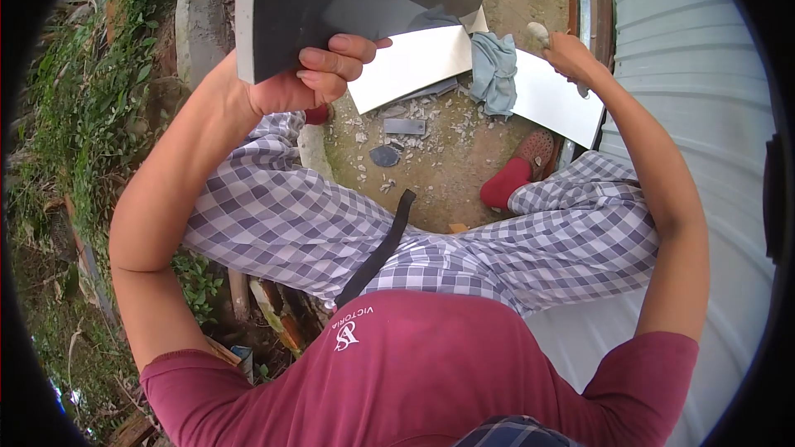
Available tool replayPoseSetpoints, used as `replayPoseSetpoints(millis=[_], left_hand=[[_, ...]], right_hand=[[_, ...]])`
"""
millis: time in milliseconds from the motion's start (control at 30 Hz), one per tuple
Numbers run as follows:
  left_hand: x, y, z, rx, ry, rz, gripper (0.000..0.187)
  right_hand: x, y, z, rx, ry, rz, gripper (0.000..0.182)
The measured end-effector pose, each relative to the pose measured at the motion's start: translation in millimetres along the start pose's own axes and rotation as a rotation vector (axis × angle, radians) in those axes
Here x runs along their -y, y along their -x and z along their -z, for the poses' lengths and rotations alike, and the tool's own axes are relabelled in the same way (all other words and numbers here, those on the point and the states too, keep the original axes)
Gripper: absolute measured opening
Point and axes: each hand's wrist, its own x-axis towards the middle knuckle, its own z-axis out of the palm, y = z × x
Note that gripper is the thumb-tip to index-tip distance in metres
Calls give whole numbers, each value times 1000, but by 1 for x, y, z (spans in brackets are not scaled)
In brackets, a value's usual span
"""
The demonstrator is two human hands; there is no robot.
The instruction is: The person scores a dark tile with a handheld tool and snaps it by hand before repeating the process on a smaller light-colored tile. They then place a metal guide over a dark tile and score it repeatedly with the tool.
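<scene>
My left hand (319,74) grips the lower edge of a large dark tile piece (331,0), holding it up in front of me at the top left. Stretched out to the upper right, my right hand (567,54) is closed around a small pale stone-like object (538,31), just above a white tile (551,99) that leans against the corrugated metal wall. Another white tile (414,62) lies on the ground behind the dark piece.
A grey-blue cloth (495,70) lies between the white tiles. Tile chips and a dark fragment (385,155) litter the dirt ground. A red shoe (517,174) shows by my right leg. Corrugated metal sheeting (687,50) runs along the right; weeds and a concrete post (199,8) stand left.
</scene>
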Motion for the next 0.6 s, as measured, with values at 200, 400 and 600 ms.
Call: replayPoseSetpoints(millis=[200, 400, 600], left_hand=[[-1, -2, -1, -21, 26, 8, 34], [0, -1, -4, -18, 7, -1, 33], [1, -1, -1, -50, 36, 9, 34]], right_hand=[[54, 35, 53, -98, -244, 306, 27], [29, 23, 23, 66, -203, 7, 23], [-30, -12, 29, -214, 238, -36, 25]])
